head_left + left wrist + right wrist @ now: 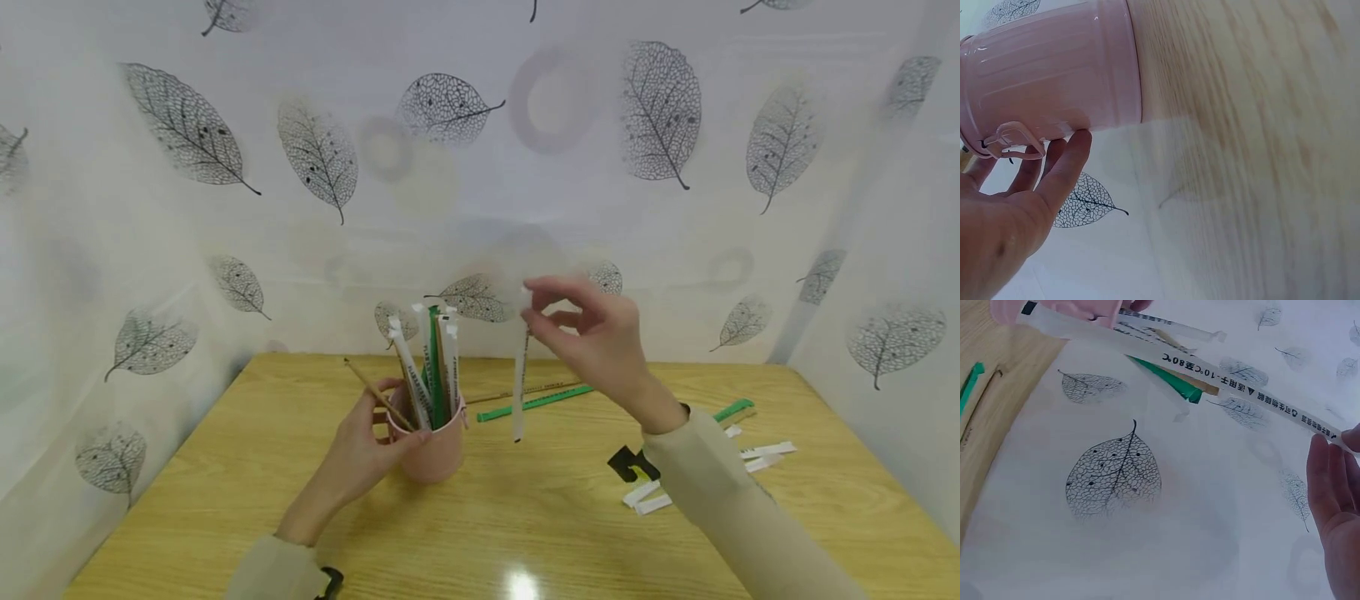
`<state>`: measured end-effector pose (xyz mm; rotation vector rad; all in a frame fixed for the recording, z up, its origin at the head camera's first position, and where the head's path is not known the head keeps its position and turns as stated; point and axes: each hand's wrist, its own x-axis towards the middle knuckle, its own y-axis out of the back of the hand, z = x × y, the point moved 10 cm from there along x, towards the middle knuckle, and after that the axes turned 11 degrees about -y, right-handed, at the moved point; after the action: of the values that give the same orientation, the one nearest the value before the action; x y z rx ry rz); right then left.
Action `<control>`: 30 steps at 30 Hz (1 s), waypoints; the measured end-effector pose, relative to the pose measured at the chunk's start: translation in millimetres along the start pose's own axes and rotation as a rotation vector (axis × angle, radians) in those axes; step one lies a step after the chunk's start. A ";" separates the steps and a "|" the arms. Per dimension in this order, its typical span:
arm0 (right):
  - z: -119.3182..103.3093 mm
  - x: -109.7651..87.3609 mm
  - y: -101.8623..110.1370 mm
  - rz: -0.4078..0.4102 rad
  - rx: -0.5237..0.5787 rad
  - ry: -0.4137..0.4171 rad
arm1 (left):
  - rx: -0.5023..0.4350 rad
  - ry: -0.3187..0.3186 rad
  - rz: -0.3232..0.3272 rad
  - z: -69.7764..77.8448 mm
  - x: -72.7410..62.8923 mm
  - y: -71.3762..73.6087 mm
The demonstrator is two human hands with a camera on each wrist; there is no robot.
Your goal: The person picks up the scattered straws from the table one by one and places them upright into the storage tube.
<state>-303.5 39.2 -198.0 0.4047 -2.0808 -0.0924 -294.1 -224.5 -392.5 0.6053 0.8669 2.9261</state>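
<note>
My left hand (360, 454) grips the rim of a small pink bucket (431, 462), thumb at the front; the left wrist view shows its fingers against the wall by the wire handle (1019, 137). In the bucket stand several straws: white paper-wrapped ones (414, 387), a green-wrapped one (435, 367) and a bare brown one (375, 392) leaning left. To the right of the bucket, my right hand (596, 337) pinches the top end of a white paper-wrapped straw (518, 396), which hangs nearly upright above the table. Black printing runs along its wrapper (1210, 378).
Behind the hanging straw, a green-wrapped straw (540, 402) and a thin brown one lie on the wooden table (525, 508). Under my right forearm are several white wrapped straws (768, 450) and a black-and-yellow piece (624, 464). A leaf-patterned curtain (480, 192) surrounds the table.
</note>
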 end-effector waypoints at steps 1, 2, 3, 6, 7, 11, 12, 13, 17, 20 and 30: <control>-1.0 3.4 1.8 0.022 0.021 -0.008 | 0.002 -0.002 0.000 0.1 0.0 0.0; -1.7 6.7 3.0 0.040 0.038 -0.015 | 0.003 -0.005 0.000 0.3 0.1 0.0; -2.8 9.9 3.6 0.056 0.054 -0.020 | 0.004 -0.006 0.000 0.3 0.2 -0.1; -4.5 18.0 2.3 0.089 0.100 -0.026 | 0.008 -0.009 0.000 0.9 0.4 -0.2; -4.7 20.2 0.9 0.094 0.109 -0.025 | 0.008 -0.010 0.000 1.1 0.3 -0.2; -3.3 27.6 -5.6 0.109 0.125 -0.027 | 0.008 -0.007 -0.001 1.8 -0.3 0.0; -2.1 29.0 -6.8 0.116 0.129 -0.034 | 0.009 -0.006 -0.001 2.0 -0.4 0.2; -0.5 30.3 -7.9 0.125 0.138 -0.043 | 0.011 -0.003 -0.002 2.0 -0.7 0.2; 7.9 33.0 -13.1 0.144 0.180 -0.091 | 0.015 0.004 -0.010 2.7 -1.2 0.1; 14.4 32.6 -20.0 0.133 0.170 -0.124 | 0.012 0.010 -0.012 3.1 -1.2 0.5; 17.4 29.6 -39.2 0.077 0.103 -0.100 | 0.016 0.012 -0.023 2.5 0.7 0.2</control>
<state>-322.4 -8.9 -191.6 0.3882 -2.2040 0.0418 -293.8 -223.3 -390.2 0.5756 0.8935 2.9084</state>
